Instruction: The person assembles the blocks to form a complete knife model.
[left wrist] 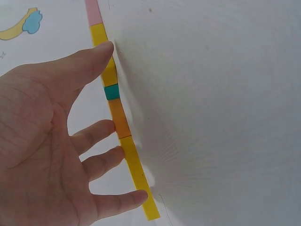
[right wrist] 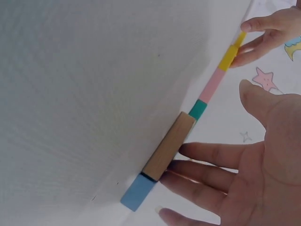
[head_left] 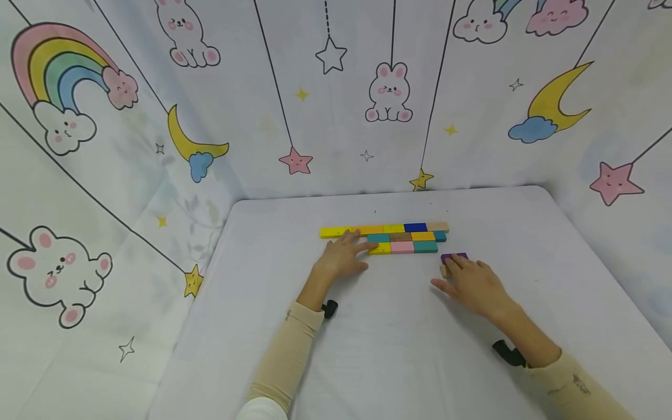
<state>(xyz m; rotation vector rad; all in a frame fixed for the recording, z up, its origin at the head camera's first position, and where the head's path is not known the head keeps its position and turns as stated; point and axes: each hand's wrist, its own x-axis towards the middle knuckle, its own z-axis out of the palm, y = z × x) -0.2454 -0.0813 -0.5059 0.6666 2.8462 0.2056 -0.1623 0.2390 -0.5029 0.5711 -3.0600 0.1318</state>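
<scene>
So there's a patch of flat coloured blocks [head_left: 401, 237] laid in three rows on the white table [head_left: 399, 350], long sides running left to right, out in front of both hands. The back row is the longest and sticks out to the left with a long yellow block [head_left: 334, 232].

Left hand [head_left: 341, 256] lies flat at the left end of the patch, fingers straight and a bit spread. Fingertips touch the front row's yellow block [head_left: 380, 248], and the left wrist view shows the fingers [left wrist: 101, 162] pressed against the row's edge, holding nothing.

Right hand [head_left: 472, 283] is off to the right and a bit nearer the person, also flat with fingers relaxed. Its fingertips rest on a purple block [head_left: 454, 257] that sits apart from the patch, just right of and in front of the teal block [head_left: 426, 247] ending the front row. In the right wrist view the fingers [right wrist: 207, 153] touch a wood-coloured block [right wrist: 168, 147] with a blue one [right wrist: 137, 193] end to end beside it; I can't tell how those match the head view.

The loose purple block lies with its long axis left to right, same as the rows. It's right under the right hand and well apart from the left, with the free end of the front row just to its left.
</scene>
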